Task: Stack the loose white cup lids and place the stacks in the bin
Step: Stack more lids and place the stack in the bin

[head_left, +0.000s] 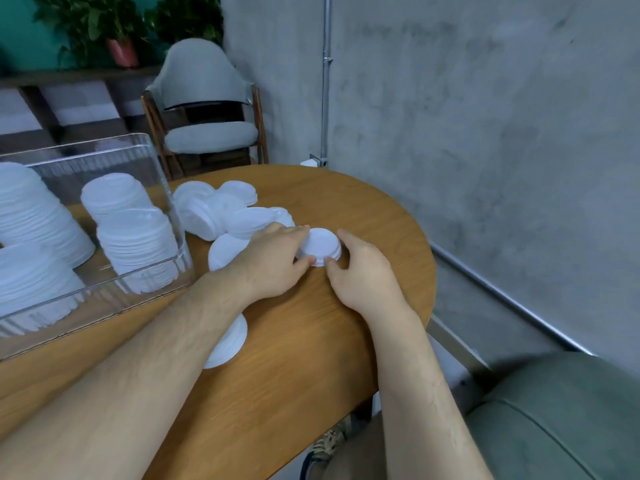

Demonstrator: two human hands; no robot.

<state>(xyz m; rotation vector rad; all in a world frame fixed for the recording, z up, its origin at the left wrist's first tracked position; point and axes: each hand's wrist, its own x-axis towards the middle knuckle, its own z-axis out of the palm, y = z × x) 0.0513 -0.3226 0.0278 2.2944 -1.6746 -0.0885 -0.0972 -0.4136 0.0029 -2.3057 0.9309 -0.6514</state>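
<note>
Left hand (273, 261) and right hand (363, 271) pinch a short stack of white plastic cup lids (320, 249) from opposite sides, probably squaring it, near the right edge of the oval wooden table (346, 341); the clear plastic bin (162, 174) at its left edge holds stacks.

2 bare forearms reach forward and converge on the small lid stack (320, 249). The left hand (273, 263) grips its left side, fingers along the far rim and thumb at the near edge. The right hand (363, 275) holds its right side, thumb at the near edge, index finger curled round the far rim
</note>
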